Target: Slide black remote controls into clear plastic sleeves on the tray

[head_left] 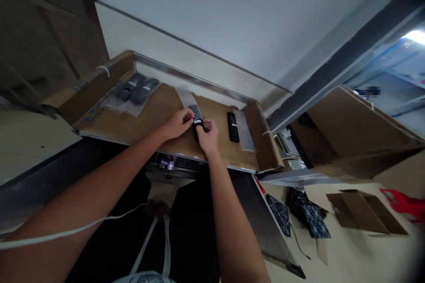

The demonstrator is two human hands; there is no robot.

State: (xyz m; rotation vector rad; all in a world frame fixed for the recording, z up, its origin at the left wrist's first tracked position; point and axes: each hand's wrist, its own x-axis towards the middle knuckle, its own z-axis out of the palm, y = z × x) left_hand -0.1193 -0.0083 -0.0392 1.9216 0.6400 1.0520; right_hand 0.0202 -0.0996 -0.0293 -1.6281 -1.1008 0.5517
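Note:
In front of me on the cardboard lining is a black handheld device with a small white label. My right hand grips it, thumb on top and fingers round its side. The far end of the device appears to sit in a clear plastic bag that stretches away from me. With fingertips pinched, my left hand is at the near edge of this bag, beside the device. A similar black device lies to the right, next to a flat plastic bag.
Two bagged black devices lie at the left of the cardboard-lined tray, which has raised cardboard sides. A phone with a lit screen is below its front edge. Cardboard boxes stand at the right. A white cable crosses my left arm.

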